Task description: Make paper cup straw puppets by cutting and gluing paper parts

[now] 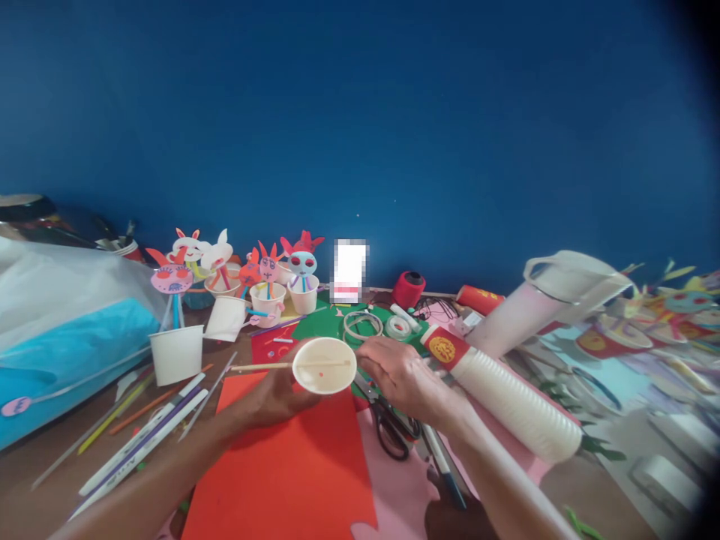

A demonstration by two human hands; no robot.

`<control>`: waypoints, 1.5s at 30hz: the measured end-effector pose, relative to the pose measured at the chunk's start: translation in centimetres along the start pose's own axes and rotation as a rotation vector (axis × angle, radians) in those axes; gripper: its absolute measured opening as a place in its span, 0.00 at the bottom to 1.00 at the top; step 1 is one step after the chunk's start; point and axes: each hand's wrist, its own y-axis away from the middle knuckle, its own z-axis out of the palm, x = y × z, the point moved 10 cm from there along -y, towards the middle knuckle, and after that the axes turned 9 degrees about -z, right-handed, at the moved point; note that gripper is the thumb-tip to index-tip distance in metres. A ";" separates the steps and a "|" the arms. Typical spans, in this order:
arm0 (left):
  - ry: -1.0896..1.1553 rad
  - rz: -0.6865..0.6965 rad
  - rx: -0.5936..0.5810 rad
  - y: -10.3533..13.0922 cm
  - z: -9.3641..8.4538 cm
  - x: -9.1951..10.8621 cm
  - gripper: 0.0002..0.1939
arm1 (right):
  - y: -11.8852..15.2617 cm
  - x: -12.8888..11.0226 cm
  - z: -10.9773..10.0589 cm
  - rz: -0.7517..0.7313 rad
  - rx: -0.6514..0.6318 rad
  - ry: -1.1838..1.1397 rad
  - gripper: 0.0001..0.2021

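A white paper cup (325, 382) is tilted so its open mouth faces me, above a red-orange paper sheet (281, 465). A thin wooden stick (259, 367) sticks out at the cup's left and also shows across its inside. My left hand (278, 397) is closed around the cup's left side and underside. At the right rim lies my right hand (399, 371), its fingers bent against the cup; the fingertips and thumb are partly hidden. Black-handled scissors (391, 431) lie just below my right hand.
Paper cups with cut-paper faces (267, 300) stand at the back left. Markers (143, 435) lie at the left, beside a blue plastic bag (73, 352). On the right are a stack of cups (511, 397), a translucent pitcher (540, 300), and tape rolls (398, 327) on green paper.
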 end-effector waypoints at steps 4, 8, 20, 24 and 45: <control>-0.087 0.225 0.090 0.6 -0.5 1.6 0.24 | 0.6 1.4 0.9 0.134 -0.119 -0.154 0.13; -0.068 0.282 0.065 0.6 -0.1 2.3 0.29 | 0.5 1.5 0.9 0.145 -0.147 -0.161 0.12; -0.047 0.183 0.187 0.5 -2.7 1.2 0.27 | 3.7 7.3 -3.9 0.342 -0.126 0.073 0.13; 0.278 0.042 0.203 0.2 -3.5 0.5 0.32 | 3.3 7.6 -2.3 0.314 -0.120 -0.050 0.15; -0.177 0.240 0.402 1.1 -4.0 -0.2 0.32 | 3.0 4.0 -6.0 0.262 0.486 -0.662 0.10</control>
